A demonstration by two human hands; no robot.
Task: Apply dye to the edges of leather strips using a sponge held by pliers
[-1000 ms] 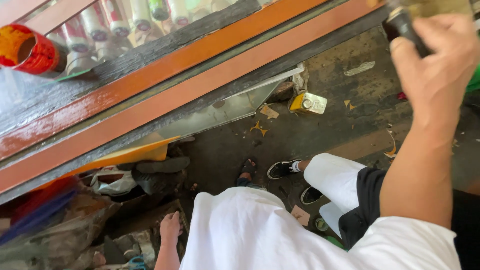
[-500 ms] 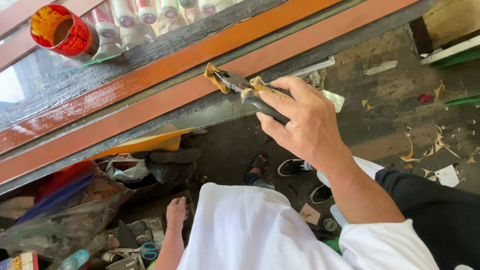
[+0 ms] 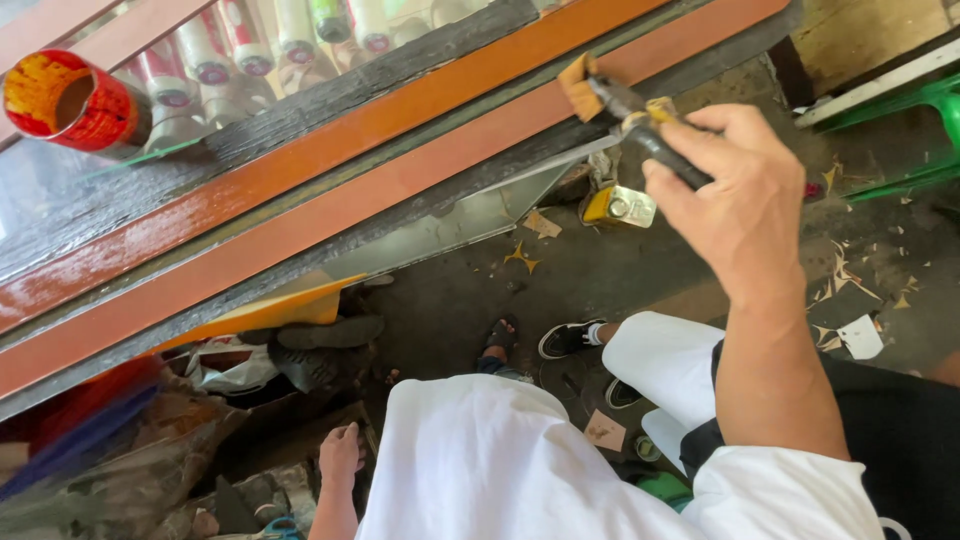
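1. The paintbrush with a dark handle and orange-stained bristles (image 3: 625, 110) is held up over the long orange-brown painted wooden board (image 3: 330, 215).
2. The bristle tip sits at the top edge of that board, touching it or just above; I cannot tell which.
3. The right hand (image 3: 740, 205) holds the brush, and its fingers (image 3: 700, 135) are curled tight together around the dark handle.
4. The left hand (image 3: 340, 455) hangs low by the person's side, near some junk on the floor. Its fingers look loosely bent and hold nothing that I can see.
5. A round red tin with orange paint inside (image 3: 70, 100) stands on the dark wet bench (image 3: 300, 125), well apart from the brush.
6. A small yellow can (image 3: 620, 205) lies on the dirty grey floor (image 3: 640, 270), below the brush.
7. The person wears white clothes, and a black-and-white shoe (image 3: 565, 340) shows on the floor.
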